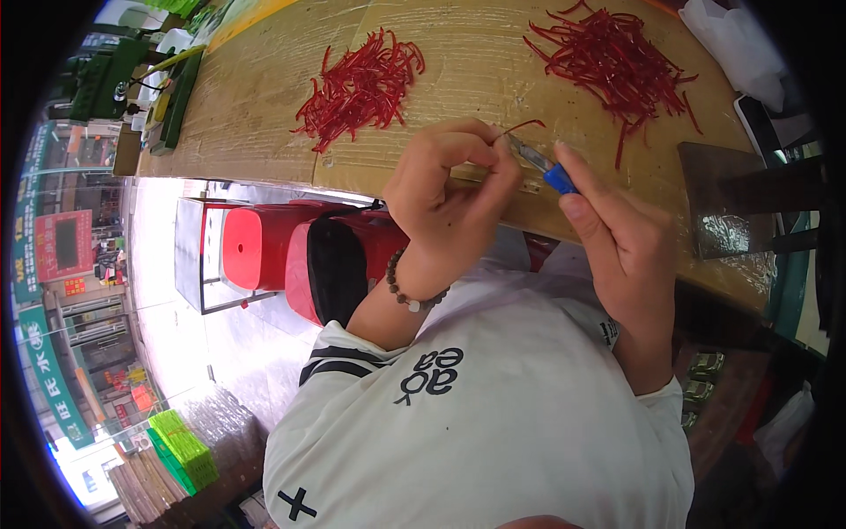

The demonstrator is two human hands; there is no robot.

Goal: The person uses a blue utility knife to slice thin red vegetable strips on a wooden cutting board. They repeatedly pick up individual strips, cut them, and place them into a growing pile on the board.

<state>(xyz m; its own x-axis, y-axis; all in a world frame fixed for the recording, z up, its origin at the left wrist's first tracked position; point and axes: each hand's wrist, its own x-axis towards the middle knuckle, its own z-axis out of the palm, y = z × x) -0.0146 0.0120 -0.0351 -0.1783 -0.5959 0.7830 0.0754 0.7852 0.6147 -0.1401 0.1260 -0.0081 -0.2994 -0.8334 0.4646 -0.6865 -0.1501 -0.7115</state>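
Observation:
My left hand (454,189), with a beaded bracelet (407,295) at its wrist, is closed in a pinch on a thin red strip (529,125). The strip's curved end sticks out toward the right. In my right hand (617,225) is a small blue-handled metal tool (559,179), gripped between thumb and fingers. Its narrow metal tip meets the strip right beside my left fingertips; whether it is a knife or snips I cannot tell. Beyond my hands lie two loose piles of similar glossy strips, a left pile (361,93) and a larger right pile (608,66).
Both piles lie on a cardboard-covered table (476,53). Red stools (256,247) stand below its left edge. A green machine (110,79) is at far left, a white plastic bag (736,48) at far right. A translucent sheet (718,172) lies near my right hand.

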